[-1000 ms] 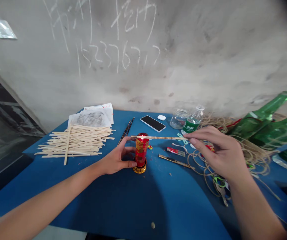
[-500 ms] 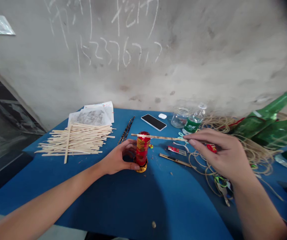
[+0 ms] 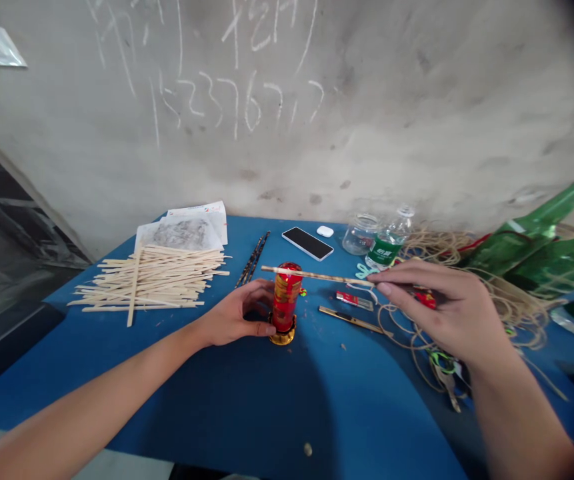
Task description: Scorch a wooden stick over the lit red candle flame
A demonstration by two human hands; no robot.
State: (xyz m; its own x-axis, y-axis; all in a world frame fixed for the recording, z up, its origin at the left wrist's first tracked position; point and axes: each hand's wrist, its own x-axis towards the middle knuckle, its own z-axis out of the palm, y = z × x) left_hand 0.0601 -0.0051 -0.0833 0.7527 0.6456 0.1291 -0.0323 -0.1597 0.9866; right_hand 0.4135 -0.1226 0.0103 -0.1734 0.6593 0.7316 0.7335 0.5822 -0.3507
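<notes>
A red cylinder with gold patterning and a gold base, looking like a small candle holder [image 3: 285, 303], stands upright on the blue table [image 3: 247, 407]. My left hand [image 3: 241, 313] curls round its left side near the base, thumb at the front; the other fingertips are hidden behind it. Between thumb and fingers, my right hand [image 3: 437, 300] pinches one end of a thin wooden stick [image 3: 321, 275] with darkened patches. The stick lies roughly level, and its far end passes across the cylinder's top; whether they touch I cannot tell.
Pale wooden strips [image 3: 161, 280] lie piled at left beside papers [image 3: 187, 230]. Behind are dark sticks [image 3: 253, 260], a phone [image 3: 307, 243], a glass jar [image 3: 360, 235] and a plastic bottle [image 3: 387, 243]. A utility knife [image 3: 351, 320], lighter [image 3: 354, 300], tangled twine [image 3: 527, 320] and green bottles [image 3: 527, 233] occupy the right.
Hardly anything differs. My right hand and the stick have shifted very slightly right and down, while my left hand stays at the red cylinder. The view has moved a little.
</notes>
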